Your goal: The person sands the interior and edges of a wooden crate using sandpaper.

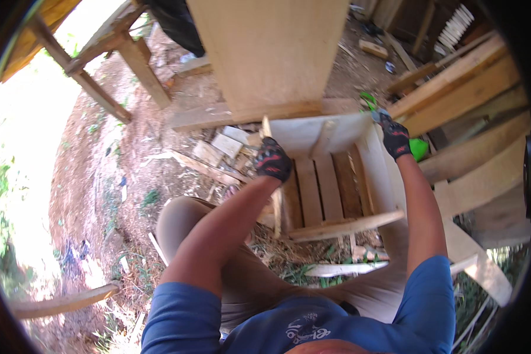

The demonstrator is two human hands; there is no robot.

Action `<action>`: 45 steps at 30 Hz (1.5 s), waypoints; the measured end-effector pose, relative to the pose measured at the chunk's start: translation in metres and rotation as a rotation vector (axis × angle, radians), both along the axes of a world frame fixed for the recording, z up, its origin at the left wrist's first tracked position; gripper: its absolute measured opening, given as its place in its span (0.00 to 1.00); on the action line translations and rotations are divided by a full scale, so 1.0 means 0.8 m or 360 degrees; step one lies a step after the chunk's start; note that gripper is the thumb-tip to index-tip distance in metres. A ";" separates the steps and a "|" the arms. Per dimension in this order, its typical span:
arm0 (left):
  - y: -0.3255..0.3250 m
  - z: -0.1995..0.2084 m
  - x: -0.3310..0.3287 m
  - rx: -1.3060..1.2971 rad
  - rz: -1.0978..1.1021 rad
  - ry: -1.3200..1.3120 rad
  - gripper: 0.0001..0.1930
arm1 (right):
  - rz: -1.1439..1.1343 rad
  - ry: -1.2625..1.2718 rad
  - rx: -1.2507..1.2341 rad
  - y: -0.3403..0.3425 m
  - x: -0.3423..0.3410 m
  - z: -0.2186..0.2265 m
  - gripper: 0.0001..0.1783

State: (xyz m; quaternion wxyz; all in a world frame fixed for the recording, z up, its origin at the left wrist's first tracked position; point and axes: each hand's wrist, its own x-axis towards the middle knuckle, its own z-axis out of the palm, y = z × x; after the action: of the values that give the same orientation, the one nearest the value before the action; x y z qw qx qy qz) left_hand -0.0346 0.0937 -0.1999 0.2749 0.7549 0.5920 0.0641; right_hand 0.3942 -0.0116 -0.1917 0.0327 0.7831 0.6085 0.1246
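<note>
Between my knees stands a rough wooden box [386, 171] with pale inner walls, slatted boards across its bottom and an open top. My left hand [271, 159], in a black glove with red marks, is closed around the box's left edge. A light strip of wood sticks up just beyond its knuckles. My right hand [394, 134], gloved the same way, is closed at the far right corner of the box; its fingertips are partly hidden there. Something bright green [368, 100] shows just beyond that corner, and a green object [419, 148] lies beside the right wrist.
A wide upright wooden panel [265, 53] rises beyond the box, behind a plank on the ground. Long boards [454, 88] are stacked at the right. Wood offcuts [225, 144] litter the dirt left of the box. A wooden frame [135, 65] stands at the far left.
</note>
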 end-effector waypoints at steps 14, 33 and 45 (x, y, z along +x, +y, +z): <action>-0.006 -0.012 0.002 0.0316 -0.0019 -0.0034 0.25 | 0.0022 0.0008 0.0004 -0.120 -0.037 0.025 0.28; -0.009 -0.001 0.003 0.0226 0.0026 -0.0050 0.20 | -0.0132 -0.0013 -0.0308 -0.228 -0.092 0.059 0.30; 0.001 -0.019 -0.006 0.0276 0.0072 -0.0073 0.26 | -0.0006 0.0132 -0.0002 0.017 0.002 0.006 0.26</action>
State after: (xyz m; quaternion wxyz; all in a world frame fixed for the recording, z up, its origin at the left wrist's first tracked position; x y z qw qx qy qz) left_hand -0.0392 0.0945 -0.2155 0.2205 0.7607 0.5946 0.1385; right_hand 0.3955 0.0022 -0.1867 0.0082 0.7887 0.6078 0.0915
